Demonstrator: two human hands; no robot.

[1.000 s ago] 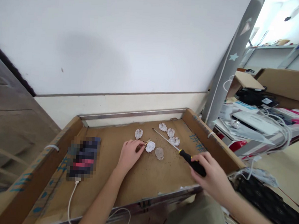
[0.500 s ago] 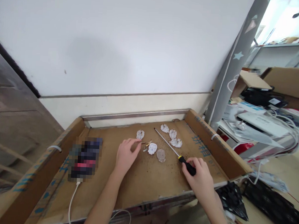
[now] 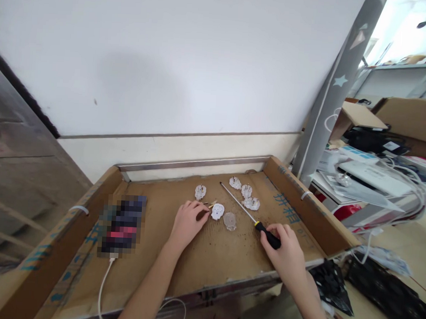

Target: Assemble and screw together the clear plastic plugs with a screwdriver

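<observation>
My right hand [image 3: 285, 249] grips the black handle of a long screwdriver [image 3: 261, 227], whose shaft lies along the cardboard, tip pointing to the far left. The fingertips of my left hand [image 3: 188, 225] are pinched together among small brass-coloured metal pieces [image 3: 213, 204]; whatever they hold is hidden. Just right of those fingertips lies a round white plastic plug part [image 3: 217, 211], with a clear plastic cover [image 3: 229, 221] beside it. Behind my left hand is a clear plug piece with metal pins [image 3: 200, 192]. Several similar pieces [image 3: 246, 191] lie beyond the screwdriver's shaft.
A cardboard-lined tray with raised sides [image 3: 310, 207] surrounds the parts. On its left lies a blurred dark device [image 3: 122, 226] with a white cable [image 3: 102, 287]. A white wall panel [image 3: 203, 73] rises behind. A cluttered bench [image 3: 372, 172] stands beyond the grey post at right.
My left hand has moved slightly right and nearer, its fingertips now covering the spot where a small metal piece lay. My right hand stays on the screwdriver.
</observation>
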